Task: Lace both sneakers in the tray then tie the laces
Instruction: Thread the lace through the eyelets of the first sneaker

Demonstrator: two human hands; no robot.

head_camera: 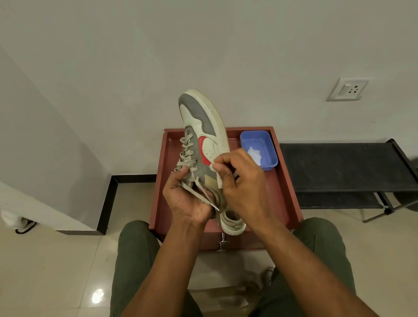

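Note:
A white and grey sneaker [206, 124] with a red side patch is held up on its side above the red-brown tray [287, 185], toe pointing away. Beige laces [186, 155] run through its eyelets, and loose lace ends hang near the tongue. My left hand [185, 200] grips the sneaker at the tongue and collar from the left. My right hand [240, 179] pinches a small pale piece, cloth or lace, against the sneaker's side near the red patch. A second sneaker is hidden or out of view.
A blue plastic tub [258, 149] with a white crumpled item sits in the tray's far right corner. A black low rack [346, 171] stands to the right against the wall. My knees in green trousers flank the tray. Glossy tiled floor surrounds it.

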